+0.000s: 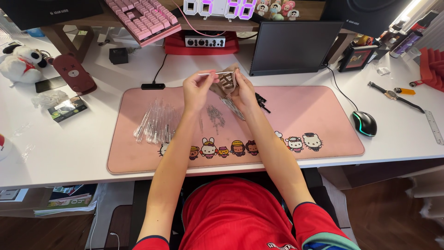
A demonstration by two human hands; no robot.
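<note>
My left hand (196, 90) pinches a thin clear stick (210, 73) and holds it level, its tip at the mouth of a small tan pouch (226, 81). My right hand (243, 92) grips that pouch from the side, above the pink desk mat (314, 111). Under my hands lies a small scatter of thin metal pins (215, 115). A heap of clear plastic droppers (155, 125) rests on the mat to the left of my left forearm. A few black pieces (261, 102) show just right of my right hand.
A black tablet screen (291, 46) stands behind the mat, a mouse (364, 123) to its right, a wristwatch (393, 95) and ruler (434, 127) farther right. A pink keyboard (143, 18), red box (201, 44), plush toy (21, 62) and brown case (74, 73) sit at the back left.
</note>
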